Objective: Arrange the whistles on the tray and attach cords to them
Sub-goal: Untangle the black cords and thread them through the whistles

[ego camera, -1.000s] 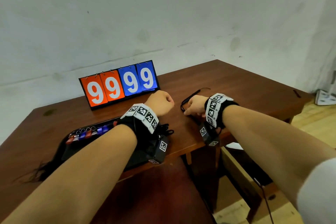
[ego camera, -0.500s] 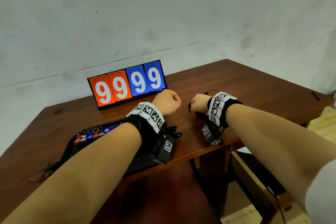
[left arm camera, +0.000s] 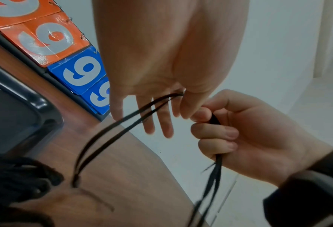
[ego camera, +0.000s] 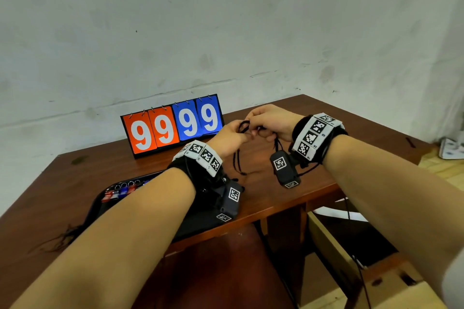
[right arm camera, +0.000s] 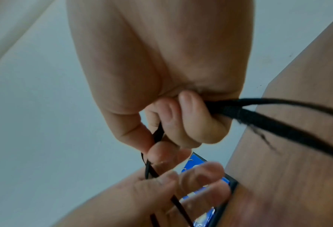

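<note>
A black cord [ego camera: 244,125] is held up above the brown table [ego camera: 276,193], just in front of the scoreboard. My right hand [ego camera: 270,121] grips it, fingers curled round a bunched part [right arm camera: 278,122]. Close beside it, my left hand [ego camera: 232,137] pinches two thin strands [left arm camera: 122,122] between thumb and forefinger, the other fingers spread. Loose ends hang down to the table [ego camera: 237,160]. The black tray [ego camera: 100,206] lies at the left under my left forearm, with a row of red and blue whistles [ego camera: 118,193] at its far edge. No whistle shows in either hand.
An orange and blue flip scoreboard [ego camera: 173,125] reading 9999 stands behind the hands. More black cords [ego camera: 62,238] trail off the tray's left end. The table's front edge is close under my wrists, and a wooden drawer or box [ego camera: 339,258] sits below at the right.
Both hands have risen from the table and come together. The right hand has lifted the cord it was pinching on the table, and the left hand has taken hold of its strands.
</note>
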A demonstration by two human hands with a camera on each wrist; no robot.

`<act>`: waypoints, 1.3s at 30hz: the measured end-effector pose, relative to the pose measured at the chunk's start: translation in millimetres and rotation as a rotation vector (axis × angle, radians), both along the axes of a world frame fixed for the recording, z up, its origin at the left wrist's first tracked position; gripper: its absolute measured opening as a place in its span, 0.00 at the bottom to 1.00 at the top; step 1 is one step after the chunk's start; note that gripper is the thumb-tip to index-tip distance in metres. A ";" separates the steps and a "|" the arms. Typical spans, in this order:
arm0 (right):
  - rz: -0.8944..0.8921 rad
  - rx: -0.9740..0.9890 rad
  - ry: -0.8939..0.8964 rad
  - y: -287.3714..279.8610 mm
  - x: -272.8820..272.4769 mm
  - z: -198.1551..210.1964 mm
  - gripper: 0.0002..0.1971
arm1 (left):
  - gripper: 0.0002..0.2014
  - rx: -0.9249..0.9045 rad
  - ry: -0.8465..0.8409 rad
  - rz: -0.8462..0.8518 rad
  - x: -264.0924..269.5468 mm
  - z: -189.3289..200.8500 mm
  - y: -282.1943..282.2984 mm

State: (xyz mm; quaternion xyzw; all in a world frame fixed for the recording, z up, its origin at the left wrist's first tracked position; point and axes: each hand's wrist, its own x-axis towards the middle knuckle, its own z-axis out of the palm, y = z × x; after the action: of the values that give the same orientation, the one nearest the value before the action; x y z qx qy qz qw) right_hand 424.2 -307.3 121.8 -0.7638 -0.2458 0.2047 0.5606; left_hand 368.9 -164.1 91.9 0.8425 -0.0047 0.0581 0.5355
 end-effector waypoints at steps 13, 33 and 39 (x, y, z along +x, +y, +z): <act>-0.371 0.335 0.011 -32.3 -1.5 11.8 0.12 | 0.10 -0.228 0.211 0.060 -35.2 1.6 26.4; 0.116 -0.015 -0.094 3.4 -20.8 -24.3 0.42 | 0.08 0.221 0.069 0.130 -26.1 26.2 -7.2; 0.072 0.098 -0.009 18.2 -38.2 -19.5 0.22 | 0.04 0.260 -0.019 0.153 -37.2 30.3 15.6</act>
State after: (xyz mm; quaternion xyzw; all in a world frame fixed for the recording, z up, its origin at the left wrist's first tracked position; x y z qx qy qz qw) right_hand 386.0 -289.1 102.2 -0.7269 -0.2855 0.2089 0.5885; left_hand 331.6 -148.6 122.2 0.9021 0.0469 0.1057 0.4157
